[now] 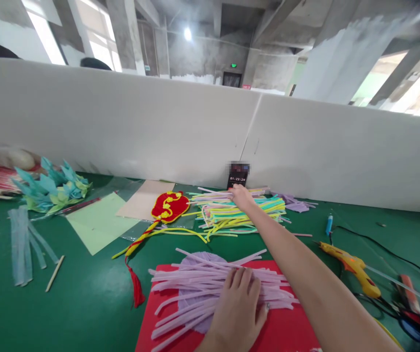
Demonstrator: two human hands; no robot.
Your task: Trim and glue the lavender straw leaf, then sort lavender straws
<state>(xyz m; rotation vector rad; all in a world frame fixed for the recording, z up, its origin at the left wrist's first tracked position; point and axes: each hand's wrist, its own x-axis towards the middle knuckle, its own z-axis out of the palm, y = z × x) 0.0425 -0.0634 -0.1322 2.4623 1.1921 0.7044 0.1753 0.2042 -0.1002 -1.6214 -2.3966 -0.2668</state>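
Note:
My left hand [237, 298] lies palm down, fingers flat, over a loose spread of pale lavender pipe cleaners [184, 283]. Beneath them, a round lavender fuzzy piece [204, 256] rests on a red board [286, 325]. My right hand [241, 196] reaches to the back edge of a pile of yellow, mint and lavender pipe cleaners [242, 215]. Its fingers are bent together by the lavender stems there, in front of a phone or timer [237, 179]; what lies between the fingertips is hidden.
A red-and-yellow fan-shaped ornament [170, 206] with a tassel [136, 286] lies left of the pile. On the right are a yellow glue gun [352, 266], its cable, and scissors [411, 320]. Teal folded shapes [51, 186], paper [100, 222] and clear strips [21, 247] lie left. A white partition [140, 127] stands behind.

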